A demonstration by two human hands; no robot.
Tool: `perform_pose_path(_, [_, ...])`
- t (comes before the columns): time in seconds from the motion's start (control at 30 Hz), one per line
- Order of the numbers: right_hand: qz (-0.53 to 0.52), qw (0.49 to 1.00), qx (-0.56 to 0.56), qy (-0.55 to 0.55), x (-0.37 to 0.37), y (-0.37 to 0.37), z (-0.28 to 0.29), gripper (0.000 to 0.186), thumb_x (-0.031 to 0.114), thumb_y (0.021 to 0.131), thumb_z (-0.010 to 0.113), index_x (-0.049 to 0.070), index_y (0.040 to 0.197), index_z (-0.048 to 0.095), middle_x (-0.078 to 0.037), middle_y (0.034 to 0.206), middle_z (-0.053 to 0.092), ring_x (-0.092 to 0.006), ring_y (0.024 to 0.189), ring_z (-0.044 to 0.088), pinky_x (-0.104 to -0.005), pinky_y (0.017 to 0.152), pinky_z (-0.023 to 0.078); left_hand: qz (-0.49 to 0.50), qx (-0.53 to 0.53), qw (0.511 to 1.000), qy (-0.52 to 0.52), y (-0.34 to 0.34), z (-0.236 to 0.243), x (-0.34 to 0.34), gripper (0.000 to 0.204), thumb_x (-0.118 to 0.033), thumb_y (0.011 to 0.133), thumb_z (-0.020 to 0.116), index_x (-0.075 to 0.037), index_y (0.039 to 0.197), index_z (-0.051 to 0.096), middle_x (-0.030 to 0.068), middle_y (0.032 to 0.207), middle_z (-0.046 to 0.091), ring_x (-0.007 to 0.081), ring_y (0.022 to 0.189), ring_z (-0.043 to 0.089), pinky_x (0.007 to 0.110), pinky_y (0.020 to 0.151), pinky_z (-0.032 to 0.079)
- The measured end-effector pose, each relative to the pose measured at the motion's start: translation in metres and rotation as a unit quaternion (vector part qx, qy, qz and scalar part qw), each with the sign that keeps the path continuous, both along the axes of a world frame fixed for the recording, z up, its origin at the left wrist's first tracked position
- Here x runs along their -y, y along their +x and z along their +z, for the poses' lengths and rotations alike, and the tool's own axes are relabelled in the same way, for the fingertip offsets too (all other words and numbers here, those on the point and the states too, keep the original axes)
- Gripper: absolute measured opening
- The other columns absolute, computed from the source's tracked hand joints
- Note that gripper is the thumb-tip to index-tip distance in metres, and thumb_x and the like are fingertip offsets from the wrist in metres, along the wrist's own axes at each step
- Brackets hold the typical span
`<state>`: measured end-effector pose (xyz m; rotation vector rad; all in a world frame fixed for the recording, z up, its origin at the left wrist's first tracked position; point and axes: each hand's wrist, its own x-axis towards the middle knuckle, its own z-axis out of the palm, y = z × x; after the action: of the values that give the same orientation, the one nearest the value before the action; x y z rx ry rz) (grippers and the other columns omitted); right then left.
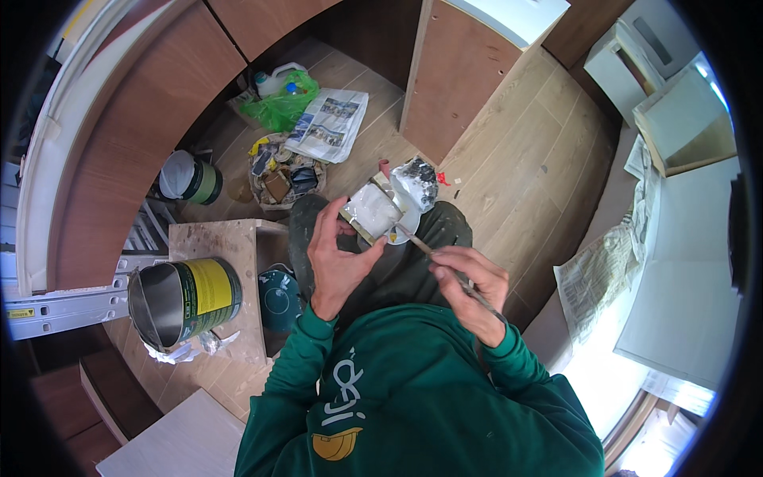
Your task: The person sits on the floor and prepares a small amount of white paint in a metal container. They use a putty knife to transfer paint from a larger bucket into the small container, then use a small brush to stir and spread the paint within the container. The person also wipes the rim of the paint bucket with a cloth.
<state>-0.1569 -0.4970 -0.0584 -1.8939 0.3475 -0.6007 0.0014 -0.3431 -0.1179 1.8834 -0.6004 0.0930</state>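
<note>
My left hand (335,262) grips a small squarish piece (370,208) by its edges, its upper face covered in white, between my knees. In my closed right hand (470,290) is a slim brush (418,243), its tip at the piece's right side. Just beyond the piece, a pale container (407,222) shows partly, with a crumpled, white-smeared dark-and-silver wrapping (417,181) above it. The brush's tip is too small to make out clearly.
A large can (213,286) stands on a stained wooden stool (191,238) at left, near a teal bucket (278,296). Newspaper (326,123), a green bag (280,107) and another can (203,181) lie or stand ahead. Curved cabinets (135,135), a ladder (79,310) and white units (675,270) surround me.
</note>
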Motion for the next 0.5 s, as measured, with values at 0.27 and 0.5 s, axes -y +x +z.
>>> perform_pose_path(0.27, [0.03,0.999,-0.019,-0.012,0.003,-0.011,-0.007,0.022,-0.007,0.082,0.072,0.002,0.101,0.076,-0.012,0.106,0.074,-0.0206,0.085,0.073,-0.0293,0.073,0.057,0.01,-0.001,1.0,-0.003,-0.002,0.003,0.001,0.08,-0.007,0.061,0.093,-0.001,0.134,0.061,0.0079,0.11,0.066,0.0131,0.079,0.063,0.028,0.069,0.053])
perform_pose_path(0.5, [0.015,0.999,0.018,0.041,0.009,-0.014,-0.005,0.021,-0.008,0.085,0.07,0.001,0.103,0.076,-0.013,0.108,0.074,-0.0196,0.089,0.073,-0.0291,0.077,0.058,0.005,0.028,0.999,0.018,-0.004,0.008,0.005,0.079,-0.007,0.061,0.093,-0.002,0.133,0.061,0.0086,0.113,0.066,0.0151,0.078,0.063,0.028,0.07,0.054])
